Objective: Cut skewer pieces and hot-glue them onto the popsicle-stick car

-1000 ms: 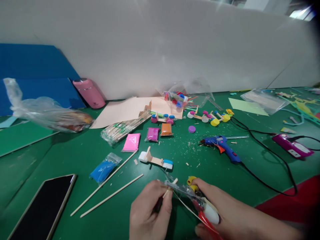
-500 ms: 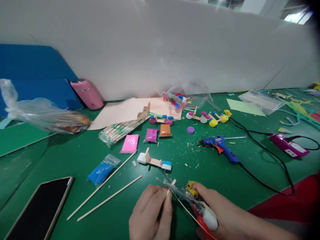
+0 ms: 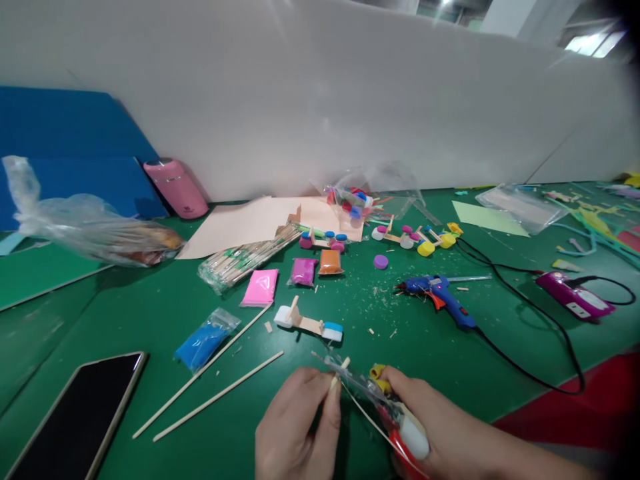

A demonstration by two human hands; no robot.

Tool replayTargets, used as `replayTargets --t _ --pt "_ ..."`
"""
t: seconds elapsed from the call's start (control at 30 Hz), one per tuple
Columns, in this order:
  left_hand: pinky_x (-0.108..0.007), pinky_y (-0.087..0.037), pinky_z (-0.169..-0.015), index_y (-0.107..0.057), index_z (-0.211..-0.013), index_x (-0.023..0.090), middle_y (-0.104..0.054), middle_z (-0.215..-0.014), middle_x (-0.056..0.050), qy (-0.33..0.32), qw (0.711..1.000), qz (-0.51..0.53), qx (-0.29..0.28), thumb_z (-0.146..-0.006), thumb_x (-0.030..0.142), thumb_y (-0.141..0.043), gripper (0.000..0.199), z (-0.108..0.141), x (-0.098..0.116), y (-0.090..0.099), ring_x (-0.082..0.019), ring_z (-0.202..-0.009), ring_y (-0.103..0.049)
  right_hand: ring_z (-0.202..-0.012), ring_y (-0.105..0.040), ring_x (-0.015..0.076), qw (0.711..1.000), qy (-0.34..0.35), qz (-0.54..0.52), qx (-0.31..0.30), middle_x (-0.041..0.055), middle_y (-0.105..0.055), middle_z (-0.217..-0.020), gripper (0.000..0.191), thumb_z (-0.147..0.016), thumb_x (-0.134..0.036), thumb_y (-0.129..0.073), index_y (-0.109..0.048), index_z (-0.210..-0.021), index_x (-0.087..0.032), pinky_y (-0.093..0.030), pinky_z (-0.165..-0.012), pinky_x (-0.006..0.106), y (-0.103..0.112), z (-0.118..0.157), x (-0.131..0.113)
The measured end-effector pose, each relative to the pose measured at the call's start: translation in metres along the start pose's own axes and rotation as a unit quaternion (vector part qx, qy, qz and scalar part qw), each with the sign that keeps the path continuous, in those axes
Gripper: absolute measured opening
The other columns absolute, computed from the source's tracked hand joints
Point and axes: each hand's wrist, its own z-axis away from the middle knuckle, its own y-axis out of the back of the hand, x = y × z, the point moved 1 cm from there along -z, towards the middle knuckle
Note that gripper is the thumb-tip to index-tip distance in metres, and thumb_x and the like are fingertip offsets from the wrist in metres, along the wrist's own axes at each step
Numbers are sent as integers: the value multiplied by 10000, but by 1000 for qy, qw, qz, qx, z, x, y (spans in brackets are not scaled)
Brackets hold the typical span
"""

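My left hand [image 3: 300, 423], low in the middle of the head view, pinches a short pale wooden stick [image 3: 346, 363] between thumb and fingers. At its right, my right hand [image 3: 425, 413] is wrapped round a cutting tool with red and white handles [image 3: 413, 437]. The tool's blades reach toward the stick at my left fingertips, partly covered by clear plastic. Yellow rubbery pieces [image 3: 380, 378] show beside my right fingers. A thin pale strip runs below the tool. Just beyond the hands lies a small wooden piece with white and blue wheels [image 3: 310, 325].
Two long sticks [image 3: 220, 395], a phone [image 3: 80, 420] and clay packets [image 3: 260, 288] lie left. Farther back are bundled sticks [image 3: 250, 257] and small wheeled models [image 3: 400, 237]. A blue glue gun [image 3: 440, 297] with its black cable lies right, near a purple power bank [image 3: 575, 295].
Both hands have shifted very slightly left in the picture, with the stick and tool still held. The view has moved a little; the objects on the table look the same.
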Motion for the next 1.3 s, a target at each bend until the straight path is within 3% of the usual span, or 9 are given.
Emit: replayTargets --t 0.2,0.37,0.53,0.63,0.77,0.9,1.13,1.3 --pt "-205 -372 -517 -642 -596 211 -593 -591 4 72 996 54 15 -651 81 -606 145 -5 2 4 -134 -531 -509 -725 -543 201 1000 -18 16 -19 49 -596 -856 510 -578 -314 -620 -419 -1027 -181 -414 -612 287 12 3 -7" --pt "-203 -349 -475 -636 -595 196 -589 -584 -1 125 988 74 -59 -663 135 -613 94 -7 -3 9 -134 -528 -493 -650 -531 168 1000 -7 10 2 32 -595 -793 310 -620 -258 -567 -451 -899 -189 -398 -557 249 6 3 -5" --pt "-202 -347 -494 -639 -589 199 -586 -588 3 101 993 60 -12 -644 96 -614 119 -7 2 10 -130 -546 -491 -672 -542 168 999 32 12 0 33 -594 -782 248 -642 -217 -541 -467 -876 -182 -399 -568 239 4 -2 -5" --pt "-196 -348 -492 -643 -593 195 -564 -570 9 122 990 71 -29 -648 115 -615 101 -8 0 10 -116 -521 -465 -700 -547 189 999 22 38 -5 55 -592 -848 345 -637 -277 -568 -464 -952 -183 -406 -584 268 10 -3 -3" --pt "-193 -338 -477 -622 -586 168 -531 -560 10 220 960 163 -61 -667 208 -630 91 -9 -8 11 -107 -516 -431 -760 -545 217 998 15 57 -13 78 -573 -955 505 -615 -417 -615 -444 -1038 -202 -405 -606 295 16 -1 -2" --pt "-193 -339 -502 -599 -585 149 -501 -534 20 281 931 223 -68 -673 246 -638 137 -9 -11 10 -101 -528 -418 -747 -555 211 999 11 32 -20 70 -595 -907 442 -652 -357 -580 -439 -1037 -193 -412 -581 276 15 -1 -5" --pt "-189 -308 -486 -591 -567 138 -492 -536 19 270 943 181 -70 -671 270 -640 175 -7 -13 10 -93 -525 -392 -685 -559 188 999 35 9 -9 35 -602 -771 156 -674 -221 -491 -451 -823 -196 -411 -565 252 8 -4 -10" --pt "-193 -304 -491 -587 -566 137 -485 -523 28 293 928 224 -61 -659 268 -654 174 -5 -18 7 -87 -519 -386 -709 -555 201 999 6 35 -13 50 -602 -837 277 -659 -275 -544 -471 -915 -196 -410 -599 280 9 -3 -2"
